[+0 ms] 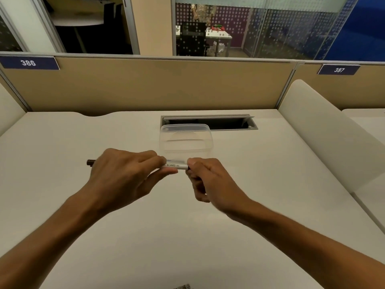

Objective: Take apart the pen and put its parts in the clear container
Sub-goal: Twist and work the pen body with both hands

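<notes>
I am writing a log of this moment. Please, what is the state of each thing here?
pen: held level above the desk, in both hands
left hand: closed around the barrel
right hand: pinching the pen's right end
clear container: upright, no lid, empty
cable hatch: open

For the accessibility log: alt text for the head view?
Two bare hands, left hand and right hand, grip opposite ends of a white whiteboard pen above a cream desk, with an empty clear plastic container just behind.
</notes>
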`<move>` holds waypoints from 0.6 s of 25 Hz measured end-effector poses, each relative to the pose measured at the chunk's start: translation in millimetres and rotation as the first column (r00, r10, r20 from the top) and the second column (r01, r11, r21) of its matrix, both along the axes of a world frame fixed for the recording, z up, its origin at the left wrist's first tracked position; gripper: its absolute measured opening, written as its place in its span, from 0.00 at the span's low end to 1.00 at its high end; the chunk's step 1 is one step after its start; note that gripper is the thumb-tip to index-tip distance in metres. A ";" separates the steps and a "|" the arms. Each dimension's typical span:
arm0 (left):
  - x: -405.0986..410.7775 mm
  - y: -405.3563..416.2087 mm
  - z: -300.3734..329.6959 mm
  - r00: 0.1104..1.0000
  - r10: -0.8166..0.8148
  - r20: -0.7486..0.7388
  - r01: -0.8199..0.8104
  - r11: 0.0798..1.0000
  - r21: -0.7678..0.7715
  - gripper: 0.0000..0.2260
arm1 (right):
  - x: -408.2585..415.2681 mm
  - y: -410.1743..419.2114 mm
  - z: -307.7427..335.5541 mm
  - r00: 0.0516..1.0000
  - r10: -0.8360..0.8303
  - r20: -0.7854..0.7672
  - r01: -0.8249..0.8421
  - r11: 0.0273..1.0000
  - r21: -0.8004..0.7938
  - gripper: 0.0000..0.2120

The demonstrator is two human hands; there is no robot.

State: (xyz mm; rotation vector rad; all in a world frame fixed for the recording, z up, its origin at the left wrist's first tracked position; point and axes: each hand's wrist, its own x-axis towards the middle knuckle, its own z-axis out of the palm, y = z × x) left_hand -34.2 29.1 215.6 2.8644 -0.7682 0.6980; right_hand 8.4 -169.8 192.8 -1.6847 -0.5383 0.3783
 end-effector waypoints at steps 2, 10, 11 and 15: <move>0.7 -1.4 0.1 0.999 -0.007 0.049 0.005 0.998 0.057 0.18 | 2.2 -1.1 5.2 0.986 0.006 -0.166 -0.009 1.000 -0.016 0.20; 9.9 2.3 2.2 0.923 -0.175 -0.344 -0.025 0.863 -0.505 0.18 | 12.4 -12.3 -2.0 0.297 0.109 0.949 0.333 0.919 -0.210 0.14; 9.8 2.5 1.8 0.899 -0.214 -0.383 -0.041 0.828 -0.559 0.17 | 15.0 -13.8 -1.6 0.227 0.131 0.965 0.332 0.921 -0.203 0.15; 8.4 3.1 2.7 0.825 -0.284 -0.489 -0.114 0.764 -0.635 0.17 | 21.7 -15.3 2.5 0.116 0.150 0.982 0.267 0.947 -0.177 0.17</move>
